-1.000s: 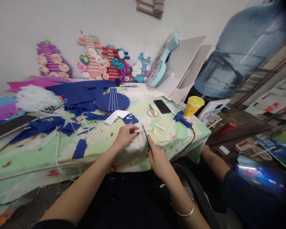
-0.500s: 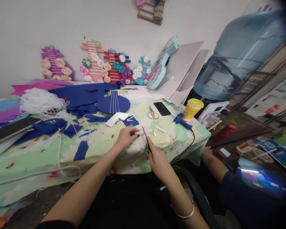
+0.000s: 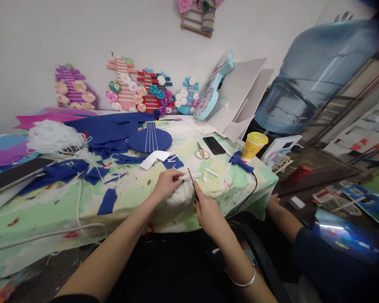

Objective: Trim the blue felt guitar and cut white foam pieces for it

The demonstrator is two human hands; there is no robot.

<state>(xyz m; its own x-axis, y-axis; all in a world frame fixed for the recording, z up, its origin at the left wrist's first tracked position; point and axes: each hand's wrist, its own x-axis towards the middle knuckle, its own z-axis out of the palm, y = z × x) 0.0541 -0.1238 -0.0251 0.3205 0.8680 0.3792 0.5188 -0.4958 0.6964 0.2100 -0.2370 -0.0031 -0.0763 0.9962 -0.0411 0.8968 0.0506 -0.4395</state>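
Observation:
My left hand [image 3: 166, 185] is closed in a pinch on the left end of a small white strip [image 3: 197, 175] near the front edge of the table. My right hand [image 3: 208, 212] grips a slim knife [image 3: 191, 178] by its dark handle. The blade points up and away and lies across the strip; whether it has cut in cannot be made out. Just right of them lie a short white offcut [image 3: 204, 179] and a white pen-like stick [image 3: 211, 172]. Behind my left hand rest a bent white card piece [image 3: 154, 159] and blue felt scraps [image 3: 173, 161].
Gold scissors [image 3: 202, 152], a black phone [image 3: 214, 145], a blue glue gun [image 3: 241, 161] with its cord and a yellow cup [image 3: 254, 145] stand to the right. A blue round felt piece [image 3: 135, 141] and white yarn [image 3: 54, 136] lie leftward. Another person's arm [image 3: 284, 219] is at right.
The view has shifted slightly. Both hands keep their hold, and the knife stays across the white strip with barely any visible movement.

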